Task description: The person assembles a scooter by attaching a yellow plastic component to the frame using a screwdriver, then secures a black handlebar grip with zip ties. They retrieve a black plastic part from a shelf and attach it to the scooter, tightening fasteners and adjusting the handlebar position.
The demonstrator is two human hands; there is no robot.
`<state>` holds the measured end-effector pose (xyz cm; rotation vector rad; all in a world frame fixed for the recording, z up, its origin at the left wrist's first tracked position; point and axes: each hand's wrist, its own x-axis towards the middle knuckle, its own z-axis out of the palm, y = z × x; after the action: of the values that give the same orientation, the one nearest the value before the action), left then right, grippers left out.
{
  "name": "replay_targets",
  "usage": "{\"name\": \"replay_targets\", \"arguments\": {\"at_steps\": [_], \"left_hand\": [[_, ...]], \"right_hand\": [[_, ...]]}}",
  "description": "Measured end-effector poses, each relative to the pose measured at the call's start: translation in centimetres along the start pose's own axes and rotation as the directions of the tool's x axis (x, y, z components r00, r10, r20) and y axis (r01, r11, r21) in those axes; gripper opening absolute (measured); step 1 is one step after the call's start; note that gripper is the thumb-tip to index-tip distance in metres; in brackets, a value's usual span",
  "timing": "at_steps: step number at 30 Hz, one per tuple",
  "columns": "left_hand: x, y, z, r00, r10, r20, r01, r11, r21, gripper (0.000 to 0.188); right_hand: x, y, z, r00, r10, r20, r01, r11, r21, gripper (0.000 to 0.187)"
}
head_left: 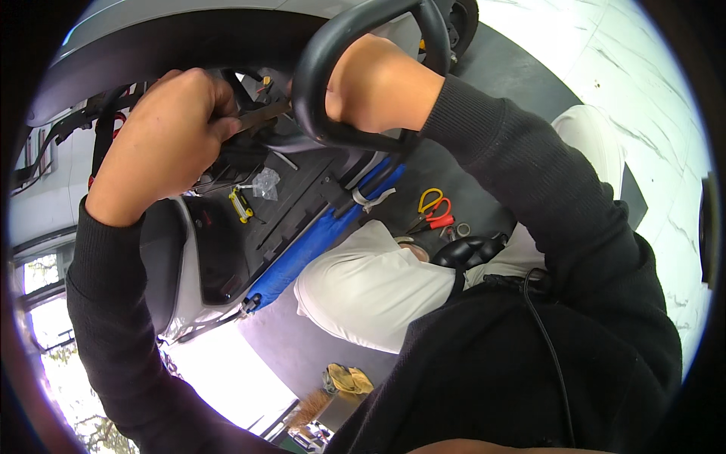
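My left hand (170, 129) is closed, pinching one end of a brownish flat strip (263, 116) between thumb and fingers. The strip stretches across to the black loop-shaped bar (308, 72). Through that loop reaches my right hand (374, 85), curled in, its fingertips hidden behind the tube; what it holds cannot be made out. Under both hands lie the dark frame and wiring of a scooter-like vehicle, below a curved black panel (219, 38).
A yellow utility knife (241, 205) and a clear plastic bag (265, 184) lie on the vehicle's dark footboard. Blue covering (302, 253) wraps its side rail. Scissors with yellow handles (430, 201) and a red-handled tool (441, 218) rest on the dark floor by my bent leg.
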<state>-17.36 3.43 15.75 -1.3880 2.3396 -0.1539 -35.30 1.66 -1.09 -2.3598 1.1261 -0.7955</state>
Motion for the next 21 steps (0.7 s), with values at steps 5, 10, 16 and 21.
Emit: {"name": "replay_targets", "arguments": {"at_steps": [5,10,16,21], "left_hand": [[0.3,0.1,-0.1,0.996,-0.048,0.069,0.049,0.998,-0.024,0.014],[0.4,0.5,0.2,0.996,0.084,-0.03,-0.082,0.995,0.048,0.016],[0.4,0.7,0.3,0.999,0.04,-0.006,-0.04,0.999,0.019,0.016],[-0.6,0.4,0.2,1.0,0.002,-0.021,-0.001,0.998,0.059,0.014]], "right_hand": [[0.0,-0.4,-0.8,0.999,-0.001,0.044,0.004,0.998,-0.058,0.023],[-0.2,0.1,-0.1,0.999,-0.041,-0.02,0.04,0.997,-0.07,0.023],[-0.3,0.8,0.7,0.984,-0.134,-0.118,0.13,0.991,-0.042,0.023],[-0.3,1.6,1.6,0.969,-0.167,-0.183,0.166,0.986,-0.018,0.023]]}}
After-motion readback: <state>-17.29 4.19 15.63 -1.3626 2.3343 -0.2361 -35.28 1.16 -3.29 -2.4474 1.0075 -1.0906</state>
